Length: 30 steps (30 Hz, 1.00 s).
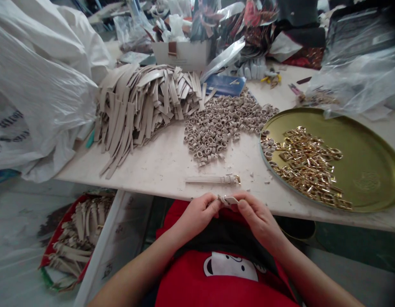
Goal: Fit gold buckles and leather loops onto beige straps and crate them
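Here, the left hand [202,209] and right hand [256,213] meet low in the middle of the view, both pinching a small beige strap [231,199] between thumb and fingers. The wrists angle inward, the forearms spread toward the bottom edge, and the right thumb lies along the strap's right end; the fingertips hide much of the piece, and what sits at its left end is hard to make out. Just below the grip is a red garment [187,277] with a white cartoon print [232,266], cut off by the frame. Just beyond the grip, a second strap [210,180] with a gold buckle [237,180] lies flat on the pale tabletop [159,153]. Down to the left of the grip, a red-rimmed container [53,243] holds more straps. To the right, a gold-coloured tray [366,140] carries gold buckles [315,166] and an embossed mark too faint to read. Farther ahead spread small beige loops [213,128], with long strips [120,115] heaped to their left. Off to the far left, dark lettering on a white bag [50,85] is folded and cut off, so unreadable; beyond the loops, a blue booklet [224,85] bears pale lettering too small to tell.
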Tool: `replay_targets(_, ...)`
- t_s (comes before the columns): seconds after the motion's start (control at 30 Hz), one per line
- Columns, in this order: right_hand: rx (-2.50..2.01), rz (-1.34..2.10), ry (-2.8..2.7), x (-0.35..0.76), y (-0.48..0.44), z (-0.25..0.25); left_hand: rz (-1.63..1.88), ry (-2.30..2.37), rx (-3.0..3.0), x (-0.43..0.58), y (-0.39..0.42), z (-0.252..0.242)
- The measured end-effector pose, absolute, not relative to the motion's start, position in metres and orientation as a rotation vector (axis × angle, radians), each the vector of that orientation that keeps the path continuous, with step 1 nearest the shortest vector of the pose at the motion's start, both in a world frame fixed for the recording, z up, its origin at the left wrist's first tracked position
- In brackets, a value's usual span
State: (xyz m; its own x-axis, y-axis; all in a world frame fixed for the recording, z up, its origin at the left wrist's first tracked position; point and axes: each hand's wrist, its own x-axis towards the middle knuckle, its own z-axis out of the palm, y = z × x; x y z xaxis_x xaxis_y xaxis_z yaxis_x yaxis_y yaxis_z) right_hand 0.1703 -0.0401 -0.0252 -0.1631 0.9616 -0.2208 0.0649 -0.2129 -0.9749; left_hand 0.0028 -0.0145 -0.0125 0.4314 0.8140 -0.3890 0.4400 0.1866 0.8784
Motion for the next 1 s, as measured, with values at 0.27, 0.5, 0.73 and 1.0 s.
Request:
replay_targets(0.27,-1.263,1.925,-0.839,0.172,-0.039,-0.028,0.381,1.254,1.425,0.009,-0.020,-0.008)
replay_targets(0.5,-1.110,2.085,-0.735,0.177,-0.052,-0.034,0.366,1.297,1.515,0.010,-0.028,-0.004)
replay_targets(0.73,-1.284,1.702,-0.807,0.174,-0.063,-0.033,0.361,1.168,1.400,0.002,-0.043,0.005)
replay_targets(1.0,-1.407,1.439,-1.261,0.173,-0.083,-0.027,0.429,1.004,1.205,0.005,-0.061,-0.003)
